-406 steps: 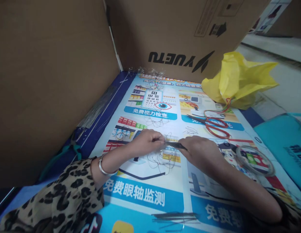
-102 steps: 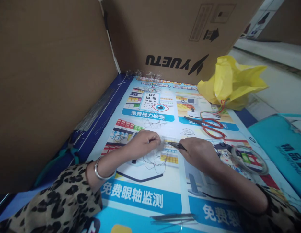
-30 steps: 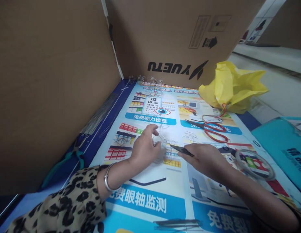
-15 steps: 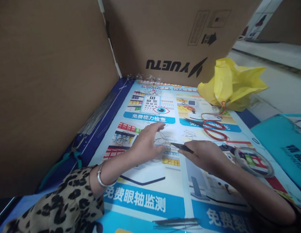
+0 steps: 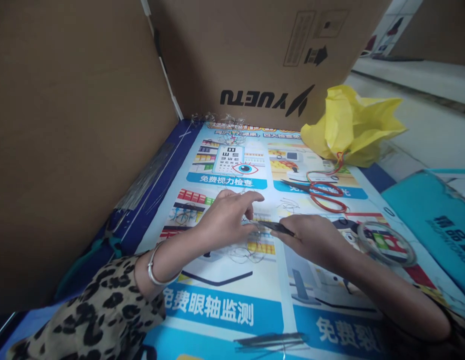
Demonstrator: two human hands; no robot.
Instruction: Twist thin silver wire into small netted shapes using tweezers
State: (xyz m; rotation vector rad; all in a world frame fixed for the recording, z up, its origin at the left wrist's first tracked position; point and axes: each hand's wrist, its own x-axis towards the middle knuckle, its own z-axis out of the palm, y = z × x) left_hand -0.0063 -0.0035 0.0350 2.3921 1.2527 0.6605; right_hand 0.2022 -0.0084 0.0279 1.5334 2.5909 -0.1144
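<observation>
My left hand (image 5: 226,215) rests over a tangle of thin wire (image 5: 247,250) on the printed poster (image 5: 224,310). Its thumb and fingers pinch the wire, with the index finger stretched forward. My right hand (image 5: 311,237) is closed on a slim dark tool (image 5: 275,227), whose tip points left and meets the wire at my left fingertips. A silver bangle (image 5: 157,265) sits on my left wrist, next to a leopard-print sleeve (image 5: 93,315).
Red-handled scissors (image 5: 324,192) lie behind my right hand, beside a yellow plastic bag (image 5: 352,125). A clear coil (image 5: 386,242) lies at right, a teal bag (image 5: 435,220) beyond it. Cardboard boxes (image 5: 255,50) wall the left and back. Straight wires (image 5: 145,172) lie at left; dark strips (image 5: 270,341) lie near.
My left hand, spread open over the wire half a second ago, has drawn back and closed its thumb and fingers on it. The tool tip has come in to the wire.
</observation>
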